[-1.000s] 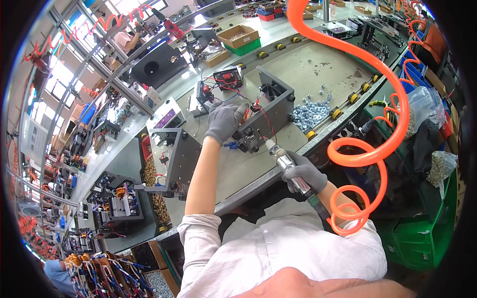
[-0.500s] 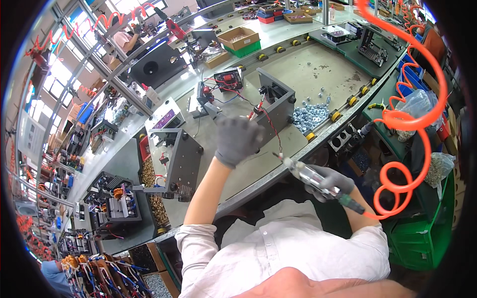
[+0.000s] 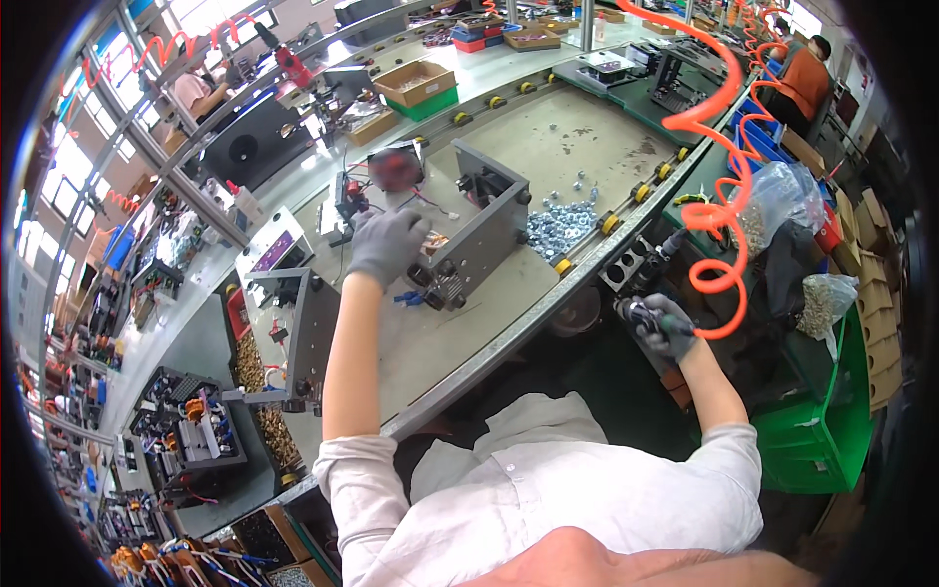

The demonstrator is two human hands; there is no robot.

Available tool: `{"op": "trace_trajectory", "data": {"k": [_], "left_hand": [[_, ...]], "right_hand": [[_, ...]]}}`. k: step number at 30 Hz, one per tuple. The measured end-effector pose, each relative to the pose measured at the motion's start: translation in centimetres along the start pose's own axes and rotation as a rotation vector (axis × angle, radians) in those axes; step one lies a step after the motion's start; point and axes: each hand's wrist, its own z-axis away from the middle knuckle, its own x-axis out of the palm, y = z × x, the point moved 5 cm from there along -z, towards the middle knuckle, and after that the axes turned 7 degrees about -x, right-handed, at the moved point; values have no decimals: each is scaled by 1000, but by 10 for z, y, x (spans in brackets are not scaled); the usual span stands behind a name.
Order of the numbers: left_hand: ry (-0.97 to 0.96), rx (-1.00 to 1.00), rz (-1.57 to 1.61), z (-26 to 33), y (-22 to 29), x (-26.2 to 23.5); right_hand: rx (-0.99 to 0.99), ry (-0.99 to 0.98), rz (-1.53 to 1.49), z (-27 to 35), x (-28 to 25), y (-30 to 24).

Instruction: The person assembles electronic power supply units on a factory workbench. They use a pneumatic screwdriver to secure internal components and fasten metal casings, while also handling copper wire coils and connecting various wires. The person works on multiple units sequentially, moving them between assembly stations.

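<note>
My left hand (image 3: pixel 388 245), in a grey glove, reaches over the worktable to the near left end of a dark grey metal panel (image 3: pixel 489 230). Its fingers are curled, and whatever they hold is hidden. Blue connectors and black fittings (image 3: pixel 445 284) show at that end of the panel. Just beyond the hand is a blurred dark transformer-like part (image 3: pixel 396 168) with wires beside it. My right hand (image 3: pixel 667 328), gloved too, is wrapped round an air screwdriver (image 3: pixel 641 315) on an orange coiled hose (image 3: pixel 724 279). The screwdriver is close to a metal holder with round holes (image 3: pixel 629 264).
A heap of metal nuts (image 3: pixel 562 230) lies right of the panel. A second grey panel (image 3: pixel 311 328) stands at the left. Rollers (image 3: pixel 609 223) line the table edge. At right are a green bin (image 3: pixel 812 440) and plastic bags (image 3: pixel 782 201) of small parts.
My view has swung right. My right hand has carried the screwdriver right, from near the table edge to the holder. My left hand has shifted left and away, uncovering the panel's near end.
</note>
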Motion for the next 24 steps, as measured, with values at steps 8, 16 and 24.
{"op": "trace_trajectory", "data": {"k": [8, 16, 24], "left_hand": [[624, 140, 229, 46, 13, 14], [815, 101, 227, 127, 54, 1], [788, 57, 206, 203, 45, 11]], "right_hand": [[-292, 163, -427, -81, -33, 23], [-772, 341, -95, -53, 122, 46], [-603, -282, -241, -151, 217, 15]]}}
